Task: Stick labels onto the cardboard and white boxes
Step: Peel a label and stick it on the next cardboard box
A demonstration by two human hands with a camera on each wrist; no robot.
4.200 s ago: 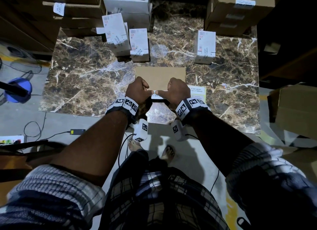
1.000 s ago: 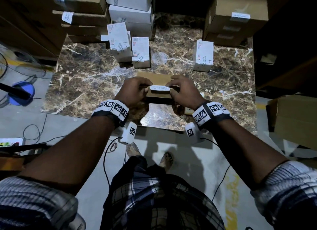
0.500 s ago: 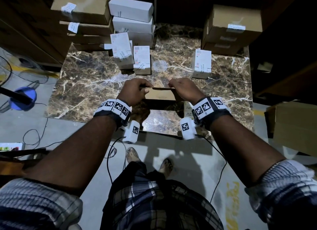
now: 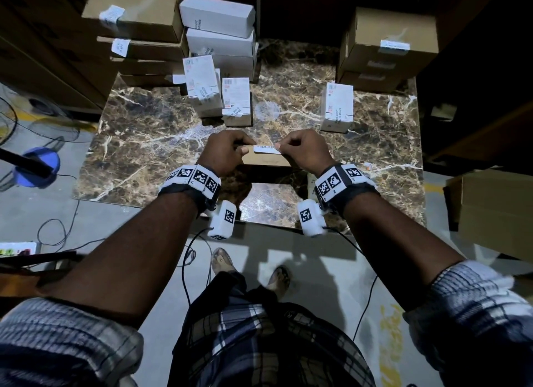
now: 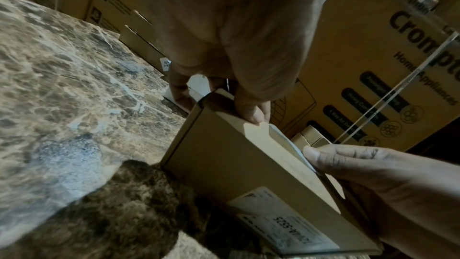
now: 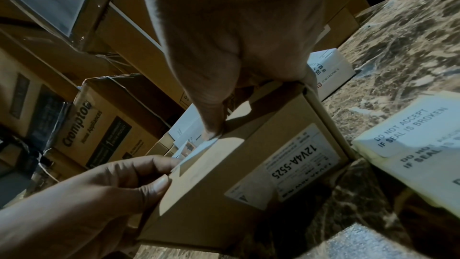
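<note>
A flat cardboard box (image 4: 266, 161) stands on edge on the marble table (image 4: 144, 144), a printed sticker (image 6: 293, 166) on the face toward me. A white label strip (image 4: 268, 149) lies along its top edge. My left hand (image 4: 245, 148) pinches the strip's left end, and my right hand (image 4: 281, 148) pinches the right end. In the left wrist view the label strip (image 5: 286, 141) runs from my left thumb to the right hand's fingertips (image 5: 313, 155). The right wrist view shows the label strip (image 6: 196, 151) bending over the box (image 6: 219, 180) edge.
Labelled white boxes (image 4: 219, 98) stand behind the hands, another white box (image 4: 337, 107) to the right. Cardboard stacks (image 4: 386, 46) line the table's back. A sheet of labels (image 6: 410, 155) lies at my right wrist. Cables run over the floor.
The box that lay flat 4.2 s ago now stands on edge. Half a second ago both hands gripped its top; now the label strip is stretched between them along that edge.
</note>
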